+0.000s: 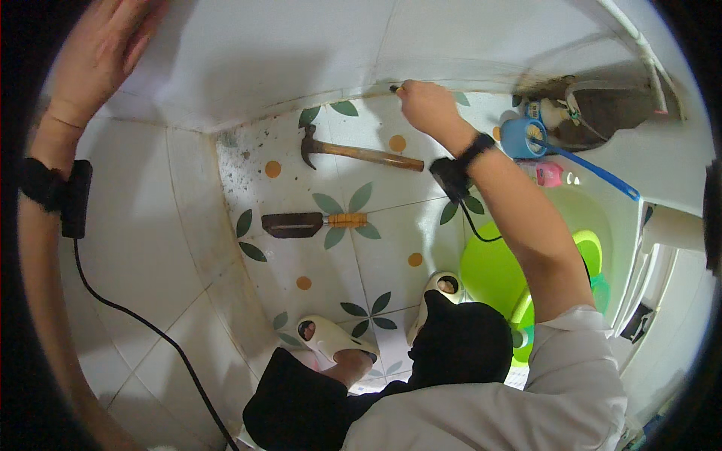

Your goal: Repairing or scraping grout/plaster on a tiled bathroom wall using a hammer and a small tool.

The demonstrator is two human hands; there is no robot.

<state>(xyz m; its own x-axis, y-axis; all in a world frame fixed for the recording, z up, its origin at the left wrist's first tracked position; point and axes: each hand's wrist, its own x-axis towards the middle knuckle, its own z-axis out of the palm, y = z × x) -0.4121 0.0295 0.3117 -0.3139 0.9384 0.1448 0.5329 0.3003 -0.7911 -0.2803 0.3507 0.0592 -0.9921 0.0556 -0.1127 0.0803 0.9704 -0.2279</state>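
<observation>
Brown-handled hammer (362, 153), green-leafed white tiles (402, 289)

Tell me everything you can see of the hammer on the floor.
The hammer has a dark, metal-looking head with a curved claw, and a straight brown handle that looks wooden. It lies flat on the patterned floor tiles, head toward the picture's left, claw toward the lower edge, handle slanting slightly down to the right. It lies loose, touching only the tiles.
</observation>
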